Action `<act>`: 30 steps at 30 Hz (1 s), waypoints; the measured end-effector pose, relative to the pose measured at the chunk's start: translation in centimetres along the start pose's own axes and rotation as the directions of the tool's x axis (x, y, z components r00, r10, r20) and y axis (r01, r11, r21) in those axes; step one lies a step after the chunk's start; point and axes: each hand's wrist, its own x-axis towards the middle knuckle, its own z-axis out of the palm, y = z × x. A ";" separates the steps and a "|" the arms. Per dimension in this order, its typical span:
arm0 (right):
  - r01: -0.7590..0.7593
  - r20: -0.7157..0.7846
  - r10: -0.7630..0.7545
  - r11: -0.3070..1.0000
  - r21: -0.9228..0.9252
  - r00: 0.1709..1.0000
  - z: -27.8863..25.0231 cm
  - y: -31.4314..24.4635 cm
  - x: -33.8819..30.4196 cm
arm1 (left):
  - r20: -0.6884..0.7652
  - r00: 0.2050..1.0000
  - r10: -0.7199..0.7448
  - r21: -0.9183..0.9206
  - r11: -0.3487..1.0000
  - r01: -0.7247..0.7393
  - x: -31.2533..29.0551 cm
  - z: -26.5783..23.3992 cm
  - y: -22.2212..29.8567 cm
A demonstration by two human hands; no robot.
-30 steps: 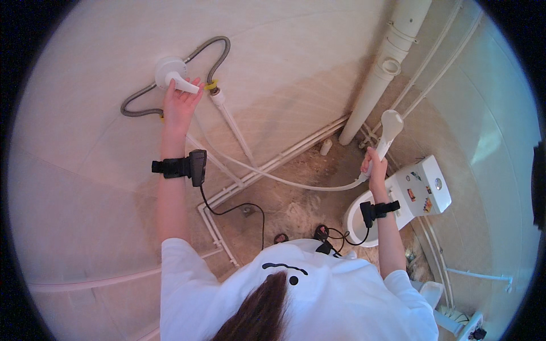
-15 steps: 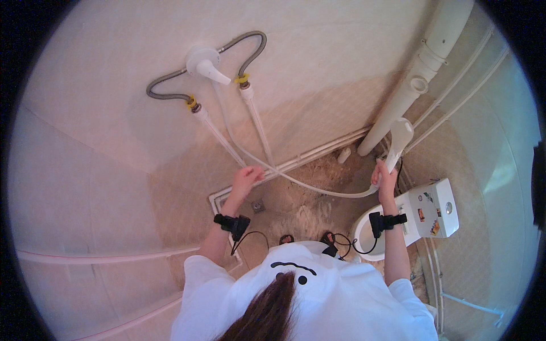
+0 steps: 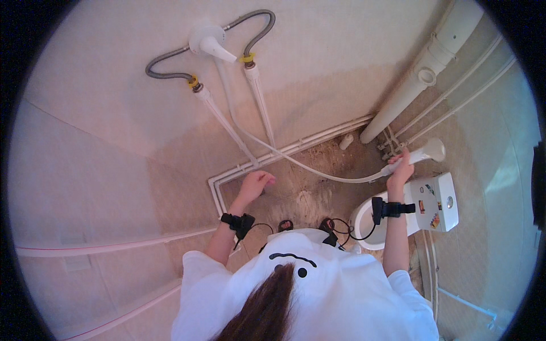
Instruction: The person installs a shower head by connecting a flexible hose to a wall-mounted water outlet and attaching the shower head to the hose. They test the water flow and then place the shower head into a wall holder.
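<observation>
A white hand shower [image 3: 427, 151] is gripped by its handle in my right hand [image 3: 401, 171], in front of the toilet's tank. Its head points right, away from my fingers. From the handle a white shower hose [image 3: 318, 174] sags leftward and climbs to the white mixer valve [image 3: 208, 41] on the wall. My left hand [image 3: 254, 187] hovers over the floor near the low wall pipes, its fingers curled together. A small pinkish patch shows at those fingertips; I cannot tell whether it is a held thing. Both wrists wear black strapped devices with cables.
A white toilet [image 3: 372, 224] with stickers on its tank stands at my right. A thick white drain pipe [image 3: 398, 105] rises in the far right corner. Thin white pipes [image 3: 307, 150] run along the wall's foot. Grey braided hoses [image 3: 165, 63] join the mixer valve to two upright pipes.
My right hand has tipped the shower head from pointing away to pointing right, moving slightly right. My left hand has shifted a little right and nearer. The view has tilted slightly downward.
</observation>
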 end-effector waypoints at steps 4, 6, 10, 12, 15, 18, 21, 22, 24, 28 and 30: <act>-0.060 -0.009 0.061 0.996 0.073 0.998 -3.6 -0.6 1.7 | 0.107 0.989 -0.099 0.170 0.982 0.080 -0.3 0.1 -3.8; -0.059 -0.012 0.059 0.997 0.059 0.998 -4.9 -0.9 2.2 | 0.170 0.977 -0.128 0.257 0.963 0.082 -0.5 0.7 -6.4; 0.009 0.002 -0.009 0.999 0.032 1.000 -6.2 -1.6 2.9 | 0.254 0.954 -0.161 0.432 0.901 0.037 -1.4 2.5 -8.8; 0.028 -0.026 -0.027 0.999 0.036 0.999 -5.8 -2.5 2.6 | 0.271 0.950 -0.153 0.478 0.878 0.005 -1.2 3.1 -8.9; 0.038 0.020 -0.040 0.994 0.100 0.999 -6.3 -3.5 3.0 | 0.292 0.943 -0.161 0.469 0.883 0.005 -0.8 3.7 -8.7; 0.076 0.128 -0.097 0.985 0.158 0.987 -6.4 -5.0 2.8 | 0.299 0.939 -0.171 0.488 0.873 0.003 -0.5 3.4 -7.4; 0.142 0.173 -0.172 0.974 0.174 0.970 -5.6 -6.3 1.8 | 0.284 0.951 -0.122 0.462 0.887 -0.024 0.1 2.2 -7.5; 0.166 0.176 -0.197 0.971 0.175 0.965 -5.4 -6.6 1.6 | 0.282 0.952 -0.115 0.475 0.879 -0.034 0.6 1.8 -7.9; 0.210 0.123 -0.235 0.960 0.184 0.964 -5.1 -6.9 1.1 | 0.293 0.950 -0.104 0.464 0.885 -0.047 1.4 0.8 -9.0; 0.277 0.008 -0.282 0.949 0.152 0.959 -5.7 -7.1 1.4 | 0.328 0.941 -0.082 0.418 0.906 -0.067 3.3 -0.1 -9.4; 0.267 -0.010 -0.269 0.948 0.176 0.963 -6.9 -7.1 1.7 | 0.327 0.943 -0.069 0.409 0.909 -0.076 4.3 -0.2 -9.0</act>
